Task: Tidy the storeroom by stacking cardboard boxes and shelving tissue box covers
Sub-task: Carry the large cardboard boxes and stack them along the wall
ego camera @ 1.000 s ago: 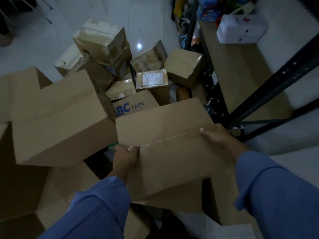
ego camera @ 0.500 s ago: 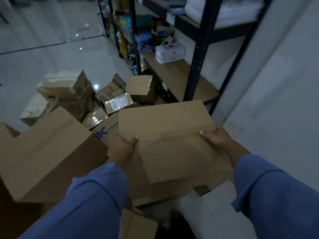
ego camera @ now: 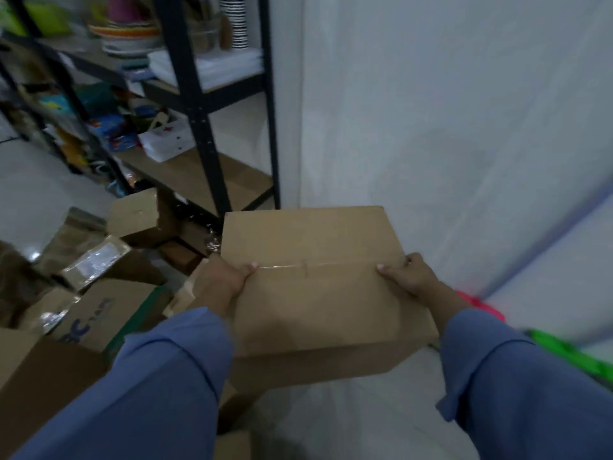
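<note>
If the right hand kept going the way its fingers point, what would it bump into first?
The right hand points inward across the cardboard box it grips, so it would press into that box first, then likely meet the left hand opposite.

A cardboard box (ego camera: pixel 311 277) sits centre, above the floor (ego camera: pixel 348 423), with the left hand (ego camera: pixel 220 282) at its left edge and the right hand (ego camera: pixel 409 277) at its right edge. Behind it to the left stands a shelving rack (ego camera: pixel 202 127); a wall (ego camera: pixel 447 111) rises behind and to the right. Left of the held box, other boxes (ego camera: pixel 96 270) lie heaped on the floor before the rack.
</note>
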